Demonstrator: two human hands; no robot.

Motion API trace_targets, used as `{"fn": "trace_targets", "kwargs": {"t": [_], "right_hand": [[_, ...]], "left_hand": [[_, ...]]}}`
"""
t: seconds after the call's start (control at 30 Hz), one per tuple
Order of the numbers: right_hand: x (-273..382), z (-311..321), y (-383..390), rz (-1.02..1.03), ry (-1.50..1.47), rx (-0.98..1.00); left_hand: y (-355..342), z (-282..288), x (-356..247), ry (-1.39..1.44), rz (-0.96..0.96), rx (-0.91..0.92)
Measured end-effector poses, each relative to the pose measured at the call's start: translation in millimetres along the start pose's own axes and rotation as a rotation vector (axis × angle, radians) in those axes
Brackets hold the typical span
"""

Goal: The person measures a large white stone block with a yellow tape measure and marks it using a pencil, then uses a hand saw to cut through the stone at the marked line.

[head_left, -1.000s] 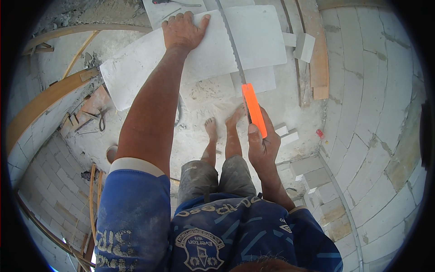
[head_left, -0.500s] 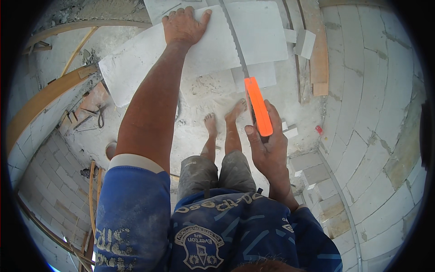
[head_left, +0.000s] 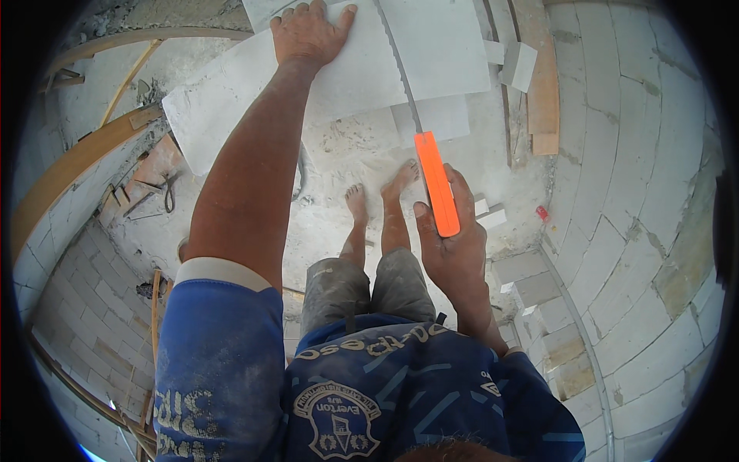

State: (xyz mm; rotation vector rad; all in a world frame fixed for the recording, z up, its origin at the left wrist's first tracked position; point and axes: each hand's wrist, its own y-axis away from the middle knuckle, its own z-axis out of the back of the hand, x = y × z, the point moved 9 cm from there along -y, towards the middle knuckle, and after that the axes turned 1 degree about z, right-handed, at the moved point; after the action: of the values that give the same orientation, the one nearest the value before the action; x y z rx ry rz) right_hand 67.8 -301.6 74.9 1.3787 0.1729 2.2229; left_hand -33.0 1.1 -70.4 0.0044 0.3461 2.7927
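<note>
Orange plastic handle [head_left: 436, 183] of a hand saw sits in the right hand [head_left: 454, 246], fingers wrapped shut around it, looks light and rigid, best gripped there. Its thin toothed blade [head_left: 396, 65] runs up into the white aerated block [head_left: 362, 69], probably bulky, crumbly, dusty. Left hand [head_left: 310, 32] lies flat, open, pressing the block's top.

A curved wall of pale grey masonry blocks [head_left: 647, 200] rises along the right side. A long wooden plank [head_left: 541, 85] lies on the dusty floor near it, and a small red object [head_left: 542, 212] sits just beside the wall's foot. On the left, a bent wooden board [head_left: 73, 165] runs diagonally — close by lie dark metal pincers [head_left: 168, 192] on a reddish patch. Small white block offcuts [head_left: 517, 65] rest beside the plank — more offcuts [head_left: 531, 281] are stacked lower right.
</note>
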Motion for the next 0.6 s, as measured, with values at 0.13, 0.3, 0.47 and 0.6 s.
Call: {"fn": "trace_targets", "kwargs": {"t": [0.13, 0.3, 0.47, 0.6], "right_hand": [[-0.6, 2.4, -11.5, 0.042, -0.085, -0.054], [-19.4, -13.1, -74.5, 0.017, -0.067, -0.063], [-14.2, -6.3, -72.8, 0.110, -0.133, -0.142], [-18.8, -6.5, -62.5, -0.129, -0.139, -0.066]], "left_hand": [[1.4, 0.1, 3.5, -0.002, 0.010, 0.028], [1.0, -0.3, -4.5, 0.039, -0.014, 0.012], [1.4, 0.1, -3.9, 0.054, -0.004, -0.044], [0.6, -3.7, -6.8, 0.075, -0.019, -0.046]]}}
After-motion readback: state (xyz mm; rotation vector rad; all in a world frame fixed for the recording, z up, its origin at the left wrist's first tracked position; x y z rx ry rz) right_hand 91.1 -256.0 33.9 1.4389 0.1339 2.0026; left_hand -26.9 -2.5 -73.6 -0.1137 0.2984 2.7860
